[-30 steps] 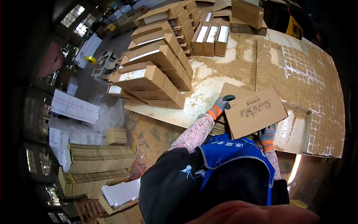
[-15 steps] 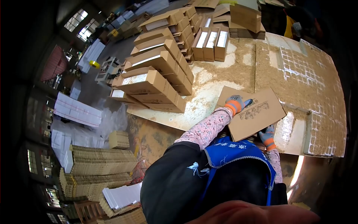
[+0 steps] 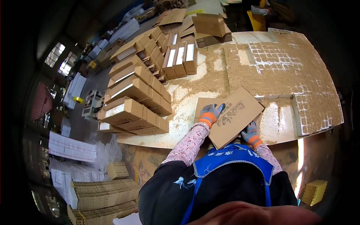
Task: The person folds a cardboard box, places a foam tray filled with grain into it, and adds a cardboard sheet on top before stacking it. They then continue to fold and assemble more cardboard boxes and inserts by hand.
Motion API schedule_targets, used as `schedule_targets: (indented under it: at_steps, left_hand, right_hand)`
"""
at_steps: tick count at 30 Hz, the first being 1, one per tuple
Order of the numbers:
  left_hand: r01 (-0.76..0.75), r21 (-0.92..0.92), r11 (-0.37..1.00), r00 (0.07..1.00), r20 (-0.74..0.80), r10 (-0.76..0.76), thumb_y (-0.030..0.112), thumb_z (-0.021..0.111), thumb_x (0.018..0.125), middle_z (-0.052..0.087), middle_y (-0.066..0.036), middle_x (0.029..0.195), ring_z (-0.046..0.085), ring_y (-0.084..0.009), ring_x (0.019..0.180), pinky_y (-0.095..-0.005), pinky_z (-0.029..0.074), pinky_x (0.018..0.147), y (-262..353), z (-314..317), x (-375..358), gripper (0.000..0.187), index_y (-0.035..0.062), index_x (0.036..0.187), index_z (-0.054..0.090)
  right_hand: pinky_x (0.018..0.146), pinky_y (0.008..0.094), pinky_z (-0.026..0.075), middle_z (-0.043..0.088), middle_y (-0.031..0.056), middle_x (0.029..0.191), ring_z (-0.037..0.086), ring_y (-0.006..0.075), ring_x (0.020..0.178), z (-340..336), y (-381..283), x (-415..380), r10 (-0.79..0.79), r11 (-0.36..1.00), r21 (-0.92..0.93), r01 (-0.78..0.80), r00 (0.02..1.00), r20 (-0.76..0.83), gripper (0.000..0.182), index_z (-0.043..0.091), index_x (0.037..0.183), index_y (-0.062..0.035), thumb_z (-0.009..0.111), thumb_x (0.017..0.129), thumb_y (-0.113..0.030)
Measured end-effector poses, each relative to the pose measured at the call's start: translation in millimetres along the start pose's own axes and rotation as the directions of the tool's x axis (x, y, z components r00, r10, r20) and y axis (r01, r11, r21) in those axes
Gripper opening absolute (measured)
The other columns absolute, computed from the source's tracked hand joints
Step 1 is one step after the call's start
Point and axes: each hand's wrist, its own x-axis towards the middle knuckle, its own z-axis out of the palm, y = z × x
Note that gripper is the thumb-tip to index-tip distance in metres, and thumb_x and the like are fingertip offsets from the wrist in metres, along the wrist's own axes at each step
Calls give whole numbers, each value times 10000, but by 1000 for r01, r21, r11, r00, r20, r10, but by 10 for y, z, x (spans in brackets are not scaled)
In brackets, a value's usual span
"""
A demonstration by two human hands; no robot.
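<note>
A flat brown cardboard sheet [image 3: 240,108] with a dark printed drawing lies tilted over the near edge of the chipboard table [image 3: 285,71]. More flat sheets [image 3: 199,104] show beneath it. My left hand [image 3: 210,113], in a grey and orange glove, lies palm down on the printed face at the sheet's left side. In the same kind of glove, my right hand [image 3: 250,133] grips the sheet's near right edge from below. A blue apron and dark jacket hide what is under the sheet's near corner.
Rows of folded open boxes [image 3: 131,108] fill the table's left side, with three more [image 3: 180,56] at the back. Stacks of flat cardboard [image 3: 101,193] stand on the floor at lower left and a small one [image 3: 315,191] at lower right. Another person [image 3: 262,9] works far behind.
My left hand has gone from the sheet's far left edge onto its printed face. The sheet has come down flatter toward the table, and my head has turned, shifting the view.
</note>
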Motion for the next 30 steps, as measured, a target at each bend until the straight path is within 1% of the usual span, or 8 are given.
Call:
schedule_targets:
  at_steps: [5, 10, 16, 24, 26, 28, 29, 30]
  left_hand:
    - [38, -26, 999, 999, 2, -38, 653, 429, 797, 584, -205, 1134, 553, -326, 1064, -382, 420, 920, 18, -15, -5, 750, 3, 1138, 585]
    - [81, -15, 997, 996, 26, -80, 659, 428, 794, 580, -210, 1138, 555, -329, 1060, -383, 421, 917, 45, -37, -11, 771, -13, 1140, 581]
    - [64, -36, 997, 998, -1, -64, 655, 433, 791, 577, -208, 1145, 553, -331, 1063, -386, 419, 915, 50, -43, -51, 767, -9, 1143, 582]
    - [31, 21, 999, 999, -12, -30, 626, 444, 804, 583, -214, 1126, 546, -346, 1065, -397, 415, 917, 108, -56, -89, 705, 22, 1132, 603]
    - [37, -28, 999, 997, -69, -39, 613, 464, 803, 587, -214, 1120, 549, -346, 1059, -396, 414, 917, 79, -29, -84, 692, 16, 1122, 607]
    - [26, -38, 999, 997, -69, -29, 605, 479, 799, 593, -211, 1110, 553, -342, 1053, -395, 414, 916, 124, -56, -109, 682, 15, 1115, 611]
    - [35, -38, 999, 997, -71, -37, 606, 481, 798, 594, -211, 1107, 553, -343, 1051, -395, 414, 915, 129, -58, -99, 684, 14, 1114, 611]
    - [46, -37, 998, 996, -72, -49, 608, 482, 797, 596, -211, 1105, 554, -344, 1049, -395, 415, 915, 120, -53, -90, 685, 14, 1113, 611]
  right_hand:
    - [1067, 469, 196, 369, 258, 1307, 305, 401, 1237, -53, -15, -33, 16, 998, -69, -9, 994, 104, 724, 387, 1293, 6, 575, 731, -409]
    - [1062, 470, 200, 354, 229, 1328, 300, 381, 1246, -85, -35, -41, -24, 996, -80, 31, 995, 92, 710, 395, 1291, -5, 580, 732, -400]
    - [1017, 473, 259, 418, 215, 1245, 358, 377, 1180, -61, -53, -56, -92, 992, -95, 89, 995, -27, 637, 458, 1226, -18, 601, 704, -352]
    - [972, 472, 301, 476, 225, 1150, 410, 385, 1107, -169, -108, -17, -48, 997, -51, 49, 998, 34, 550, 529, 1112, -15, 605, 661, -321]
    - [954, 456, 328, 514, 208, 1108, 441, 368, 1085, -267, -87, -61, -80, 996, -53, 78, 996, -29, 473, 560, 1072, -32, 603, 678, -289]
    - [907, 432, 383, 578, 180, 1001, 511, 342, 1003, -425, -75, -104, -187, 934, 283, 216, 974, -127, 309, 610, 975, -51, 584, 708, -203]
    - [805, 377, 459, 615, 152, 843, 583, 299, 850, -516, -53, -138, -128, 861, 470, 195, 977, -172, 152, 642, 835, -53, 544, 728, -99]
    - [732, 286, 481, 626, 133, 819, 603, 214, 782, -608, -11, -195, 25, 731, 681, 44, 996, -91, 186, 628, 856, -11, 506, 717, -2]
